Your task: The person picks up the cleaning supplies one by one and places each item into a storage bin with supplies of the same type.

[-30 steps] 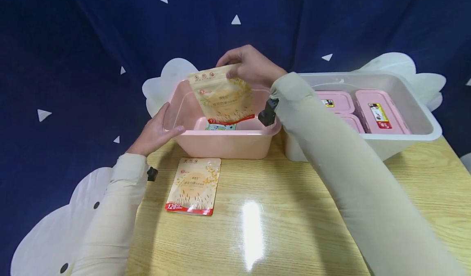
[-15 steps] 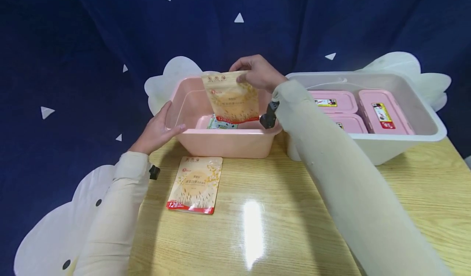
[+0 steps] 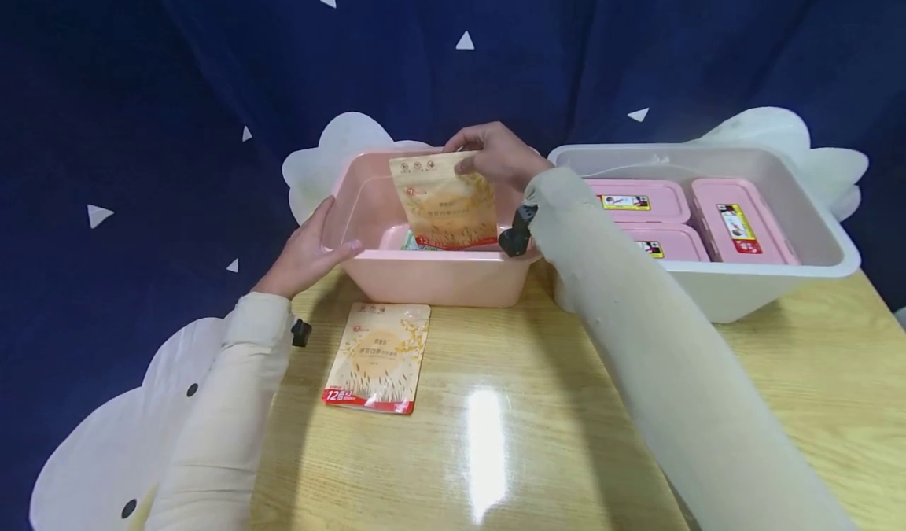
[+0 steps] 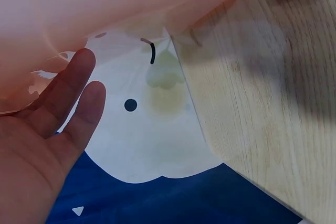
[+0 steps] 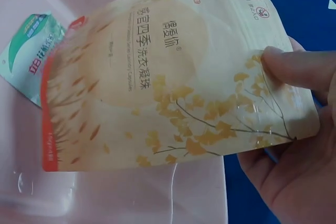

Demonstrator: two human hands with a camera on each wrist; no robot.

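Note:
My right hand [image 3: 495,153] pinches the top corner of a cream pouch of laundry capsules [image 3: 451,202], thumb on the printed front. The pouch tilts inside the pink basin [image 3: 439,279], its red lower band low in it. In the right wrist view, a green and white packet [image 5: 35,56] lies in the basin behind the pouch's bottom end. My left hand [image 3: 304,257] rests at the basin's left side, thumb along the front rim; the left wrist view shows fairly straight fingers [image 4: 86,103] against the wall. A second cream pouch [image 3: 377,358] lies flat on the table before the basin.
To the right stands a white bin [image 3: 767,279] holding pink lidded boxes [image 3: 743,220] with labels. Both containers sit toward the back of the wooden table [image 3: 552,429]. A dark blue curtain [image 3: 396,43] hangs behind, and white cloud shapes [image 3: 354,134] show around the table's edges.
My right hand has lowered the pouch deeper into the basin and a little to the right; its bottom now covers more of the green packet. My left hand stays at the basin's side.

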